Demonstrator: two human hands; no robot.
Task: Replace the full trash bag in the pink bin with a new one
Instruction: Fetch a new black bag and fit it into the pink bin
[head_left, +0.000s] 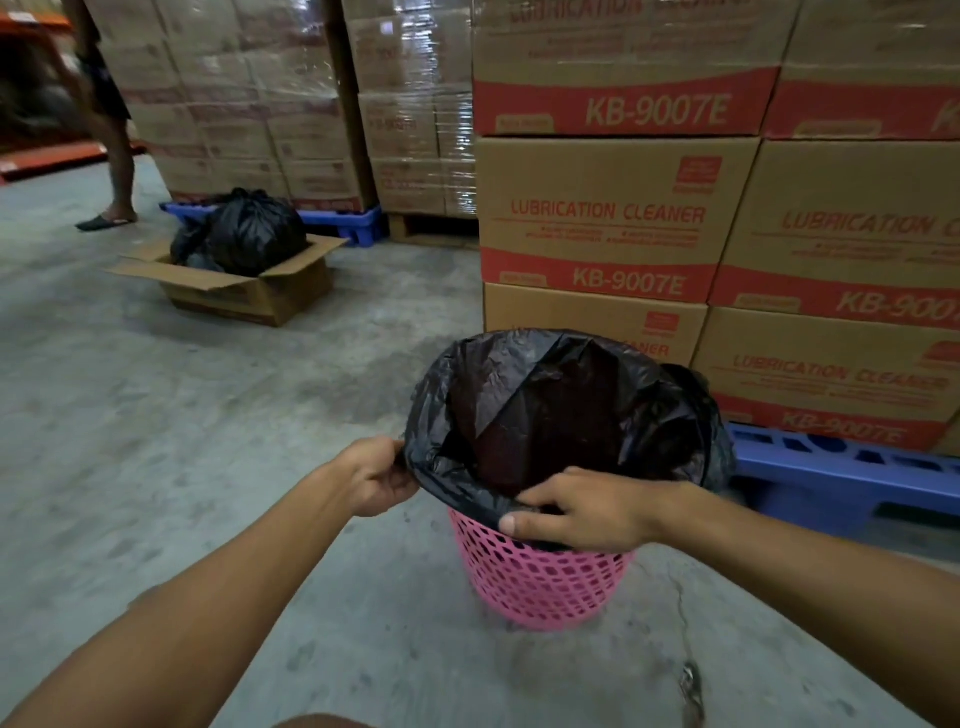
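Note:
A pink perforated bin (540, 582) stands on the concrete floor in front of me. A black trash bag (561, 410) lines it, its mouth spread open and folded over the rim. My left hand (376, 475) pinches the bag's edge at the bin's left side. My right hand (579, 506) grips the bag's folded edge over the near rim, thumb outside and fingers inside. A tied, full black trash bag (249, 231) sits in an open cardboard box (244, 293) further back on the left.
Stacked cardboard cartons (613, 208) on a blue pallet (831, 467) rise right behind the bin. Shrink-wrapped cartons (291, 93) stand at the back. A person's leg (117, 161) in a sandal is at the far left. A small piece of debris (691, 680) lies near the front.

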